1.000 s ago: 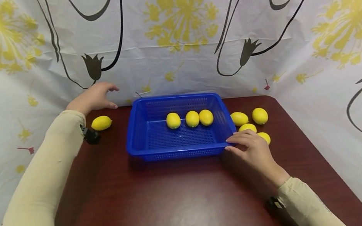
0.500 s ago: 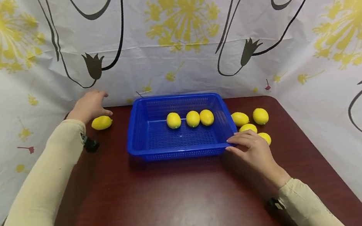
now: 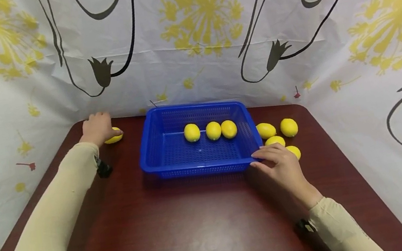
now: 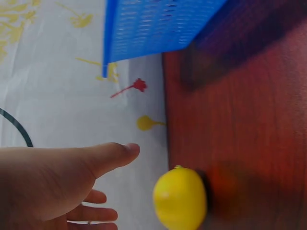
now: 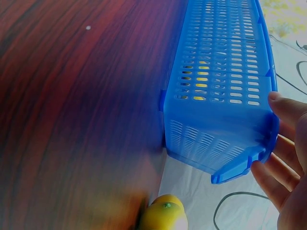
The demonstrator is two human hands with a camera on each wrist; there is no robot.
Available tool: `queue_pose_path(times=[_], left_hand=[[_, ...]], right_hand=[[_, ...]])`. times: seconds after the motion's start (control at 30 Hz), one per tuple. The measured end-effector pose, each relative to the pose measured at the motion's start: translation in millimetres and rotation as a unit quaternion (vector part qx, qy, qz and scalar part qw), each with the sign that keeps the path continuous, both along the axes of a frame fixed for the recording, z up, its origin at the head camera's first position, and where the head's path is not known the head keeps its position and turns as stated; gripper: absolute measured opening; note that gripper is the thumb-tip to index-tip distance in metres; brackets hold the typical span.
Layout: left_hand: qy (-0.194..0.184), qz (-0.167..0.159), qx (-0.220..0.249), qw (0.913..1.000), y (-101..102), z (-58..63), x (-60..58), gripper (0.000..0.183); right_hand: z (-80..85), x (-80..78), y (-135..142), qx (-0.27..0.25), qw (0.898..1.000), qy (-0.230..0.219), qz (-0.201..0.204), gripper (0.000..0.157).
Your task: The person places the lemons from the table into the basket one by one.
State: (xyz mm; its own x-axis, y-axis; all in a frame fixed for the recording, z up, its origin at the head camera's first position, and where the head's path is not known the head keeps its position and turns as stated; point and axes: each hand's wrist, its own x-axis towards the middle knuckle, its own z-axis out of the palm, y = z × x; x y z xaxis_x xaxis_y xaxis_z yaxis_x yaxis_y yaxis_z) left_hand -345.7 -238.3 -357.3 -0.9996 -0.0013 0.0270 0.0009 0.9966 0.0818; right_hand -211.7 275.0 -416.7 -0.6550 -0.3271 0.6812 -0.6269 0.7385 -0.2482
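Note:
At the table's far left, my left hand [image 3: 97, 130] reaches over a lemon [image 3: 114, 136] and partly covers it in the head view. The left wrist view has the thumb and fingers held out, with the lemon [image 4: 181, 199] lying just beyond them on the table. A blue plastic basket [image 3: 192, 168] stands at the back middle with three lemons inside, one of them a little apart [image 3: 192, 133]. My right hand [image 3: 281, 170] holds the basket's near right corner. In the right wrist view its thumb and fingertips grip the basket's rim [image 5: 269, 129].
Several lemons lie on the table right of the basket, the outermost lemon [image 3: 289, 128] near the right edge. A patterned white sheet [image 3: 162, 75] hangs behind and on both sides of the dark red wooden table [image 3: 200, 225].
My left hand has come down and nearer, from beyond the lone lemon to over it, now hiding part of it. My right hand stays at the basket corner.

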Motion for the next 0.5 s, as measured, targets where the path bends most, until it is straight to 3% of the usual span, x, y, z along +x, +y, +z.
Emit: queue_pose_path(times=[0.2, 0.5], left_hand=[[0.011, 0.029, -0.003, 0.9995, -2.4, -21.1, -5.6, 0.061], [0.025, 0.042, 0.009, 0.9988, -3.9, -41.3, -13.1, 0.053]], right_hand=[[-1.0, -0.7, 0.5, -0.001, 1.000, 0.003, 0.003, 0.030], [-0.8, -1.2, 0.4, -0.003, 1.000, 0.003, 0.002, 0.031]])
